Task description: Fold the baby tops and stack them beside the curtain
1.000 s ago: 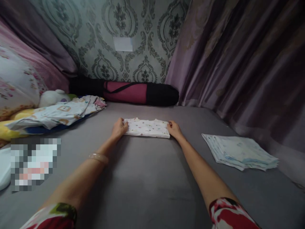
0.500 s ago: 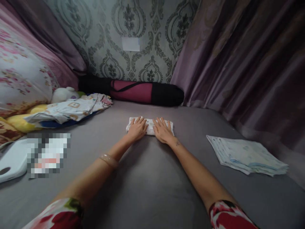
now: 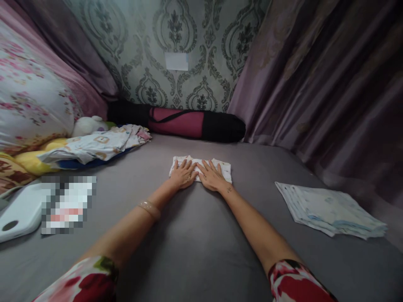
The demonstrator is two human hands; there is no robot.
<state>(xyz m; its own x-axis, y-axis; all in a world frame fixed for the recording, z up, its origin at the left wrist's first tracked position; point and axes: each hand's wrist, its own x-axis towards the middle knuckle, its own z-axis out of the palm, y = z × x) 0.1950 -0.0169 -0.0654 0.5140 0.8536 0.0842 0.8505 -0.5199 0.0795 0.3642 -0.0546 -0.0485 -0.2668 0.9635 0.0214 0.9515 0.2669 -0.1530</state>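
A small folded white cloth [image 3: 225, 170] with a faint print lies on the grey sheet ahead of me. My left hand [image 3: 184, 174] rests flat on its left part, fingers spread. On the right part, my right hand [image 3: 212, 175] lies palm down with the fingers apart. The two hands nearly meet at the thumbs over the middle of the cloth. Both hands cover much of its near side, so its folds show only at the ends and along the far edge.
To the right is a stack of folded pale cloths [image 3: 333, 209]. Rumpled printed clothes [image 3: 100, 144] lie at the left, near a white board with a hole [image 3: 23, 209] and a blurred packet [image 3: 71, 205]. A black and maroon bag [image 3: 176, 122] lies along the wall.
My hands have slid closer together on the cloth, the right one moving leftward. More of the cloth's right end shows. The view has shifted slightly.
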